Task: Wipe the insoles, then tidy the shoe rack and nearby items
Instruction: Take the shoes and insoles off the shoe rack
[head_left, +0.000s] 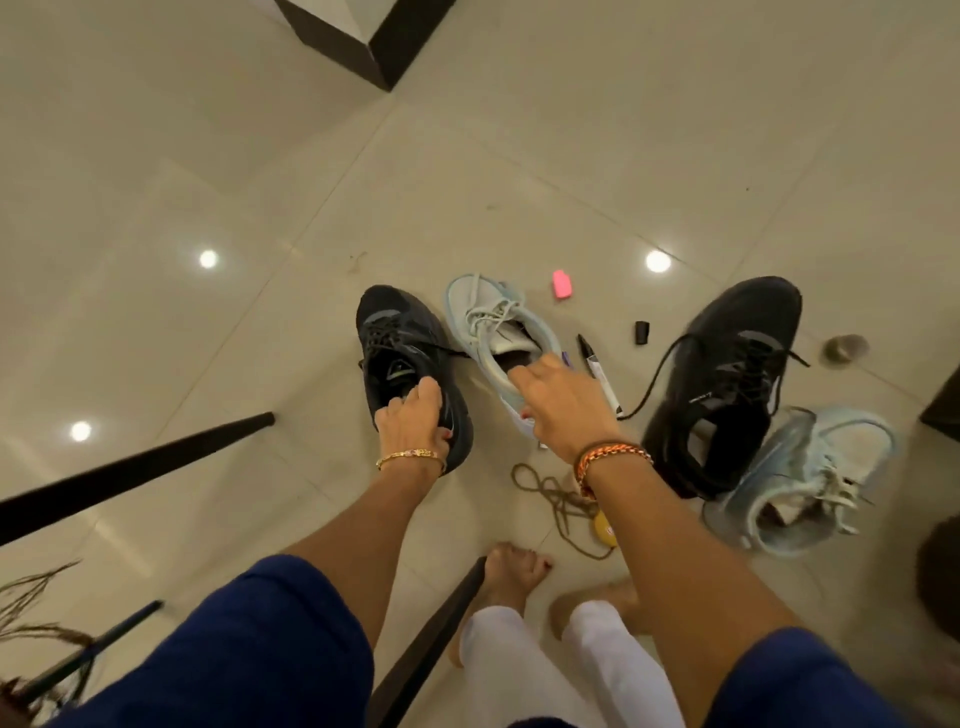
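Observation:
A black sneaker (395, 338) stands on the tiled floor. My left hand (413, 418) grips its heel collar, fingers curled into the opening. Beside it lies a pale blue sneaker (483, 312). My right hand (558, 400) reaches into its opening, fingers inside the collar and thumb outside on the rim. A second black sneaker (727, 374) with loose laces sits to the right. A second pale blue sneaker (800, 483) lies tipped on its side next to it.
A black marker (597, 369), its cap (642, 332) and a pink eraser (562, 284) lie on the floor behind the shoes. A brown lace (556, 499) and a yellow object (605, 527) lie near my bare feet (514, 569). Black bars (130, 467) cross at left.

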